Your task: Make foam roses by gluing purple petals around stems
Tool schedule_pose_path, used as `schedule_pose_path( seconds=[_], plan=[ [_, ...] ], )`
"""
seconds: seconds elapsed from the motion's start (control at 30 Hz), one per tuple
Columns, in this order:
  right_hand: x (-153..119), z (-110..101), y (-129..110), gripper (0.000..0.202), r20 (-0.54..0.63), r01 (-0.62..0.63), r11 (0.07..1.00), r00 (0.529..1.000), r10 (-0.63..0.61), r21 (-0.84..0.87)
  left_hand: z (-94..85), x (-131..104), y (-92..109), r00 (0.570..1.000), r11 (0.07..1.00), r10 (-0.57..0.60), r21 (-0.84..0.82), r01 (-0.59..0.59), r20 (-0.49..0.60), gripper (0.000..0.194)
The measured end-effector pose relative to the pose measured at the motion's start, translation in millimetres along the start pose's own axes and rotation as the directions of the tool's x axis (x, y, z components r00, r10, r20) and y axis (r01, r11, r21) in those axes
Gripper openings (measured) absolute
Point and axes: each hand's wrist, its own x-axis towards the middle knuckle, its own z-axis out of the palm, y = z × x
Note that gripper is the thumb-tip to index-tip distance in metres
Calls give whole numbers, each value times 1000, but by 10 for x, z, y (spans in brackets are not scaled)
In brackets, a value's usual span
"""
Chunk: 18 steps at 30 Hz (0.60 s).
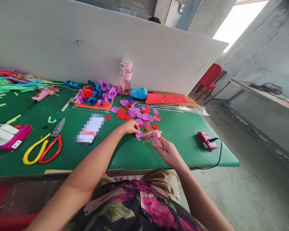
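Observation:
My right hand [168, 150] is wrapped round the handle of a pink glue gun [156, 138], whose nozzle points left. Close to that nozzle, a purple paper petal [139, 136] is pinched at its edge by the fingers of my left hand [132, 127]. Just beyond both hands lies a loose spread of cut petals [135, 112] in purple, red and brown. Finished paper roses [96, 93] in purple, blue and red are heaped on an orange sheet farther back.
Big scissors [53, 138] and a phone [90, 128] lie left of my arm. A second glue gun [42, 95], a power strip [20, 138] and a bundle of coloured strips [12, 78] are farther left. At the back stands a pink bottle [126, 77]. A corded power socket [207, 141] sits right.

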Motion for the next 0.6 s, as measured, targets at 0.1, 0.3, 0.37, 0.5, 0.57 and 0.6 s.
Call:
schedule_pose_path(
  seconds=[0.1,0.3,0.37,0.5,0.57,0.6],
  plan=[
    [3,18,-33,22,16,-9,1000,1000,9,1,-2,5,-5,1000,1000,3,14,-3,0,18],
    [11,35,-29,21,10,-2,1000,1000,2,-21,-1,-2,-5,1000,1000,10,8,-10,-14,18],
    [13,31,0,22,2,-5,1000,1000,5,-21,0,-5,-4,1000,1000,13,-2,-13,-10,18],
    [16,-8,66,22,-18,-15,999,1000,15,-30,-3,-4,-4,1000,1000,7,13,-7,-12,18],
    [16,-43,96,23,-47,-23,1000,999,22,-8,-3,0,-6,1000,1000,2,18,-2,-12,18],
    [13,-64,109,24,-62,-32,999,998,34,20,-3,3,-8,1000,1000,1,17,0,-12,18]
  ],
)
